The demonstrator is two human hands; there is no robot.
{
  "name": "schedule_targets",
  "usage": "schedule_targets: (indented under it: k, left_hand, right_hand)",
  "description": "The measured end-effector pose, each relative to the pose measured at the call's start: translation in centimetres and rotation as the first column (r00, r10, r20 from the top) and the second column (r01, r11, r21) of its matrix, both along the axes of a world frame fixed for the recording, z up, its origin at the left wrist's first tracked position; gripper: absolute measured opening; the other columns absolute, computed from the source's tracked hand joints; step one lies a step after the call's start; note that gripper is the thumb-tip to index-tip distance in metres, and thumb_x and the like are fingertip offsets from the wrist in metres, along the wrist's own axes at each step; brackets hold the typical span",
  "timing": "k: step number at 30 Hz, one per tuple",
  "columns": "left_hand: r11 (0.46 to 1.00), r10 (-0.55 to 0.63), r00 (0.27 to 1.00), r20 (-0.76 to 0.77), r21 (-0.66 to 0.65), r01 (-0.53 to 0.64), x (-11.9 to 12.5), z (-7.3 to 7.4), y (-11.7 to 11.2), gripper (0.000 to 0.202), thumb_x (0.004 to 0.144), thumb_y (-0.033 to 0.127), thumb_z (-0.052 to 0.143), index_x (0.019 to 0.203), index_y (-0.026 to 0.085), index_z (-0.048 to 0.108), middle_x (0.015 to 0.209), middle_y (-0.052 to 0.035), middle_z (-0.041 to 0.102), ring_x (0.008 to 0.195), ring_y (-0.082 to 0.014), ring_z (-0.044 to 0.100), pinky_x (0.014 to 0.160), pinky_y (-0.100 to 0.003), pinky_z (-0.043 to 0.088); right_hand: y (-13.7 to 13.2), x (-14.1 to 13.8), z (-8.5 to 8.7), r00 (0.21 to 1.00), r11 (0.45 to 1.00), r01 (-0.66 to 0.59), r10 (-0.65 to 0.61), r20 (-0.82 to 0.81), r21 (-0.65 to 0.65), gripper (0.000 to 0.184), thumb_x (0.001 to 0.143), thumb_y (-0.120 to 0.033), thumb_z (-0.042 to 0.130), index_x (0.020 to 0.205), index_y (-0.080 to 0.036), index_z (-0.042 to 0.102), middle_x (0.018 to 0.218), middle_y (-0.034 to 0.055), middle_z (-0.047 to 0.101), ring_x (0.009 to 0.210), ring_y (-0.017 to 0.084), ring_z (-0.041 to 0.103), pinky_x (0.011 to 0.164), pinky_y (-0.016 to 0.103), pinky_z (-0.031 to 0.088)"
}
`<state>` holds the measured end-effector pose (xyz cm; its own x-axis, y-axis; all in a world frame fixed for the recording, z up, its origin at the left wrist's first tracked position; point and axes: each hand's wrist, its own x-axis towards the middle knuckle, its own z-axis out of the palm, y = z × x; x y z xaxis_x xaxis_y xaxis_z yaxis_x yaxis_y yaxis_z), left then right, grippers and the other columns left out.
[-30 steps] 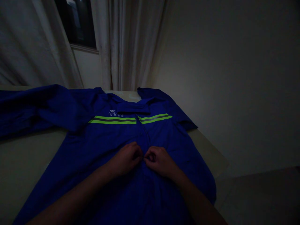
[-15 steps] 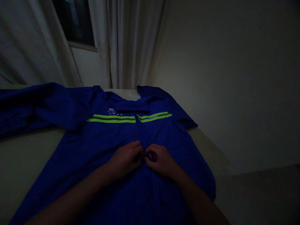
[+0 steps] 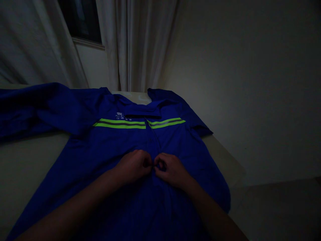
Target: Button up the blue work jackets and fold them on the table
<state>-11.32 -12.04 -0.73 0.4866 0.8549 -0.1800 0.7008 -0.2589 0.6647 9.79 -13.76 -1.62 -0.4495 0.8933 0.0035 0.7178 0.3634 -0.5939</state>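
Observation:
A blue work jacket point(image 3: 107, 147) with a lime and grey reflective stripe point(image 3: 120, 124) across the chest lies spread out before me, its collar point(image 3: 144, 110) at the far end. My left hand point(image 3: 135, 165) pinches the front opening at mid-chest, fingertips closed on the fabric edge. Close against it, my right hand point(image 3: 169, 168) pinches the same front edge, thumb and forefinger forming a ring. Whether a button or zipper sits between the fingertips is too dark to tell. Above the hands, the front placket point(image 3: 151, 137) runs up toward the collar with its edges slightly parted.
The jacket rests on a pale covered surface point(image 3: 30, 170). Behind it hang light curtains point(image 3: 137, 47) beside a dark window point(image 3: 81, 21). A plain wall point(image 3: 250, 83) stands at the right. One sleeve point(image 3: 37, 110) stretches left; the other folds back at the right.
My left hand has turned slightly, its fingers curling more at the front edge. My right hand stays nearly in place. The view has shifted a little.

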Motion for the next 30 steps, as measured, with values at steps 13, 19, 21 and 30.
schedule_targets:
  k: [13,19,21,30]
  left_hand:
    - [0.995,0.093,0.995,0.032,-0.020,-0.093,0.4,-0.7,0.3,0.015,0.083,0.029,0.061,0.086,0.026,0.076,0.083,0.0014,0.075,0.076,-0.0185,0.068,0.061,-0.028,0.037]
    - [0.988,0.157,0.987,-0.038,-0.001,-0.157,1.2,-0.3,-0.3,0.015,0.086,0.028,0.058,0.088,0.025,0.073,0.088,-0.0007,0.076,0.078,-0.0207,0.069,0.062,-0.030,0.036]
    - [0.988,0.151,0.987,-0.059,0.027,-0.149,1.2,-0.3,-0.6,0.013,0.087,0.028,0.058,0.089,0.025,0.071,0.091,-0.0015,0.076,0.081,-0.0213,0.069,0.063,-0.030,0.037]
    - [0.990,-0.048,0.999,-0.008,0.132,0.049,-0.5,-1.2,0.3,0.016,0.093,0.027,0.061,0.098,0.031,0.075,0.102,0.0002,0.076,0.090,-0.0197,0.070,0.066,-0.028,0.040]
  right_hand:
    - [-0.4,0.1,-0.6,0.984,0.979,-0.074,0.042,0.172,0.188,0.007,0.088,-0.020,0.071,0.083,-0.020,0.065,0.078,-0.0006,0.065,0.070,0.014,0.059,0.063,0.026,0.036]
    - [-0.9,0.2,-0.2,0.906,0.921,-0.264,0.136,0.401,0.286,0.008,0.095,-0.024,0.062,0.089,-0.020,0.065,0.087,0.0043,0.069,0.071,0.016,0.061,0.058,0.029,0.031]
    - [-0.9,0.3,-0.2,0.893,0.908,-0.297,0.155,0.423,0.295,0.009,0.095,-0.024,0.061,0.089,-0.020,0.065,0.087,0.0049,0.069,0.070,0.016,0.061,0.058,0.029,0.031]
    - [-0.7,0.4,-0.8,0.979,0.948,-0.179,0.146,0.140,0.263,0.008,0.095,-0.026,0.064,0.091,-0.021,0.068,0.086,0.0027,0.070,0.073,0.014,0.063,0.066,0.026,0.041]
